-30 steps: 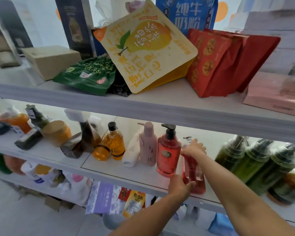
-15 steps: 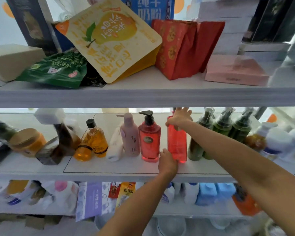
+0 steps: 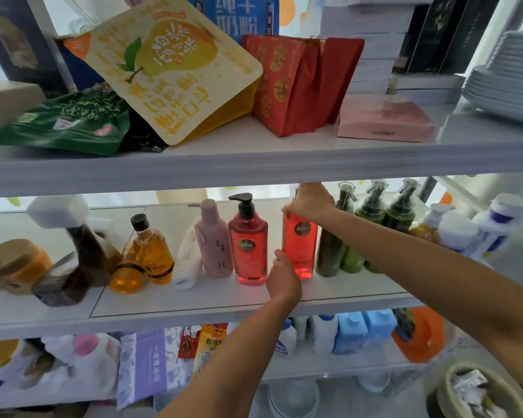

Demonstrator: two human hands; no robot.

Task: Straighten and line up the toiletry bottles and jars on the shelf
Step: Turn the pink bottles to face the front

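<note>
On the middle shelf [image 3: 224, 300] a tall red bottle [image 3: 300, 245] stands upright. My right hand [image 3: 310, 202] grips its top, hiding the pump. My left hand [image 3: 283, 280] holds its base from the front left. Just left of it stands a red pump bottle [image 3: 248, 245], then a pink bottle [image 3: 213, 239] and a white bottle [image 3: 189, 260] leaning against it. Two amber bottles [image 3: 147, 257] tilt together further left. Three dark green pump bottles [image 3: 357, 236] stand right of the held bottle.
An orange jar [image 3: 15, 263] and toppled dark bottles [image 3: 79, 257] lie at the shelf's left end; white and blue bottles [image 3: 471, 233] crowd the right end. The upper shelf's edge [image 3: 254, 167] hangs just above my right hand. Packets fill the lower shelf.
The tall red bottle has gone from tilted at the shelf's front edge to upright, further back beside the red pump bottle. Both hands stayed on it.
</note>
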